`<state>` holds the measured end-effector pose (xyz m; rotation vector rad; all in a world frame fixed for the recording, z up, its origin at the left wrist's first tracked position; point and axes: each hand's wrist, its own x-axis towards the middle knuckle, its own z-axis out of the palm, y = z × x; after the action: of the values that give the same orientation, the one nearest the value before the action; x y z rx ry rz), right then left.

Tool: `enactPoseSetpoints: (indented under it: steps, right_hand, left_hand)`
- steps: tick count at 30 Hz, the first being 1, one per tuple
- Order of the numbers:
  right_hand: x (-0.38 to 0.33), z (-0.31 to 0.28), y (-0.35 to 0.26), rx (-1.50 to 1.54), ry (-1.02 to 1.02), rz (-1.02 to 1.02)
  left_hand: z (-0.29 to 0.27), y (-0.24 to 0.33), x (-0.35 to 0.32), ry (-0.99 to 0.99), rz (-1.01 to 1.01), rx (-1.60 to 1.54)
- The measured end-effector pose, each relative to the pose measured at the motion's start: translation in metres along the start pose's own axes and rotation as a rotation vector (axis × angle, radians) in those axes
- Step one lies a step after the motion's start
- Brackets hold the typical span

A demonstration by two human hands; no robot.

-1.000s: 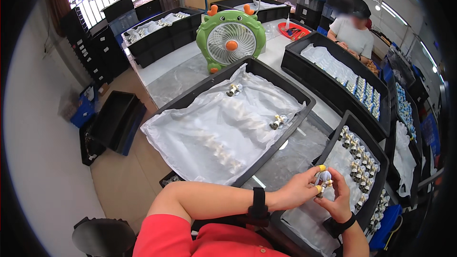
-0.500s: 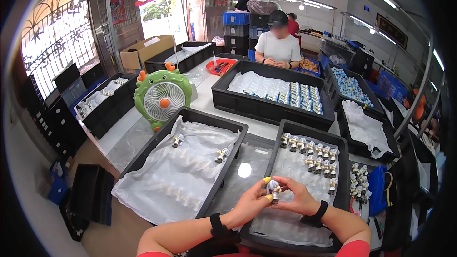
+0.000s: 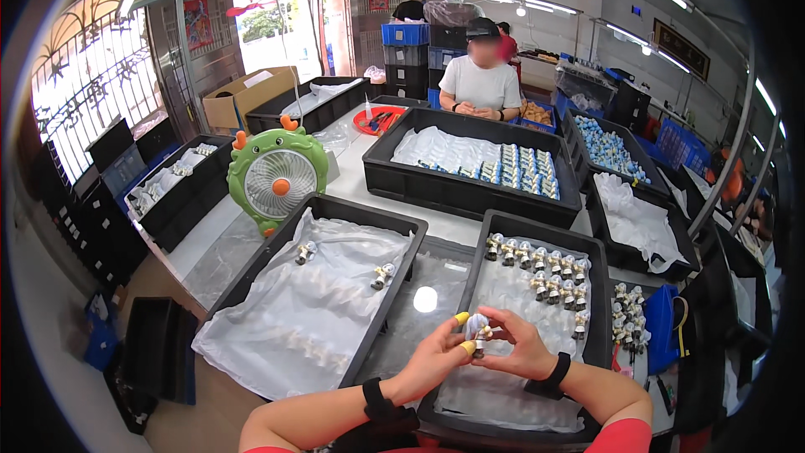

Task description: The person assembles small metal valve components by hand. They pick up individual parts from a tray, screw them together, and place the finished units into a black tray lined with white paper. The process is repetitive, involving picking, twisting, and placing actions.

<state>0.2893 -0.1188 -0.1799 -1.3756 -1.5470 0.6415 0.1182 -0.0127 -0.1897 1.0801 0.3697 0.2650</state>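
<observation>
— So where was the small white and metal figurine point(image 3: 480, 331) sitting?

— Pinched between both hands, low in the head view at about six o'clock. The left hand point(image 3: 440, 354), with yellow caps on two fingertips point(image 3: 462, 318), gripped it from the nine o'clock side; the right hand point(image 3: 520, 344) closed on it from three o'clock.

— And what lay underneath?

— The near black plastic tray lined with clear film point(image 3: 591, 252). At twelve o'clock from the hands stood rows of finished little figurines point(image 3: 537, 260) in that same tray.

— Anything to the left?

— At ten o'clock, a second black tray with crumpled white film point(image 3: 331, 205) held two loose pieces point(image 3: 383, 275). Beyond it, a green dragon-shaped desk fan point(image 3: 277, 176) stood on the table.

— Anyone else?

— A person in a white shirt point(image 3: 480, 84) sat far off at twelve o'clock.
</observation>
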Motion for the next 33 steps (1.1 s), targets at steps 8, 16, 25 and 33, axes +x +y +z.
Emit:
enactPoseSetpoints:
  steps: [8, 16, 25, 33]
  right_hand:
    - [-0.004, -0.001, 0.004, 0.238, -0.003, 0.056]
    - [-0.005, -0.002, -0.006, 0.419, 0.012, 0.055]
    - [-0.014, 0.002, -0.016, 0.457, -0.007, -0.043]
    - [-0.016, 0.0, -0.017, 0.389, -0.025, -0.09]
  left_hand:
    - [-0.001, 0.001, 0.0, -0.089, 0.002, -0.052]
    - [0.0, 0.001, -0.003, -0.098, -0.062, -0.31]
    - [0.006, 0.007, -0.008, -0.108, -0.028, -0.314]
    - [0.005, 0.009, -0.011, -0.105, 0.004, -0.308]
